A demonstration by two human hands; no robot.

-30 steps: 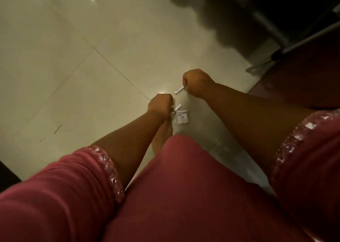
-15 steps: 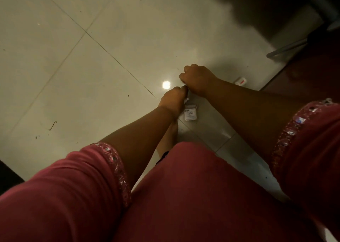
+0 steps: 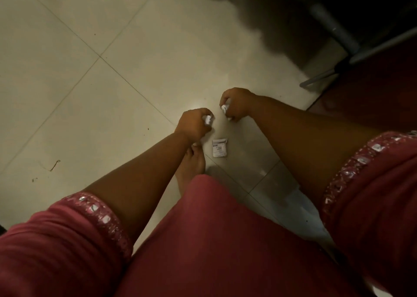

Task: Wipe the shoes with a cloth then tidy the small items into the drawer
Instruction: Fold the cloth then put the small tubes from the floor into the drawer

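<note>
Down on the pale tiled floor (image 3: 140,48), both hands reach out from pink sleeves with sequin-trimmed cuffs. The left hand (image 3: 194,125) has its fingers curled round a small white tube (image 3: 208,120), whose end sticks out on the thumb side. The right hand (image 3: 237,104) likewise grips a second small white tube (image 3: 225,111) in a closed fist, with dark print running along the tube; the lettering is too small to read. The two hands are near each other but apart, both low over the tile. Between and just below them a small white packet (image 3: 219,147) lies flat on the floor, touched by neither hand; it bears a printed label with a square code. A bare foot (image 3: 191,165) stands on the tile just left of the packet, partly under the left forearm, and a pink garment (image 3: 214,240) covers the lap in the foreground. At the upper right, grey metal furniture legs (image 3: 334,27) stand in dark shadow beside a dark red surface (image 3: 372,82). A small bent scrap (image 3: 54,165) lies on the tile at the far left.
</note>
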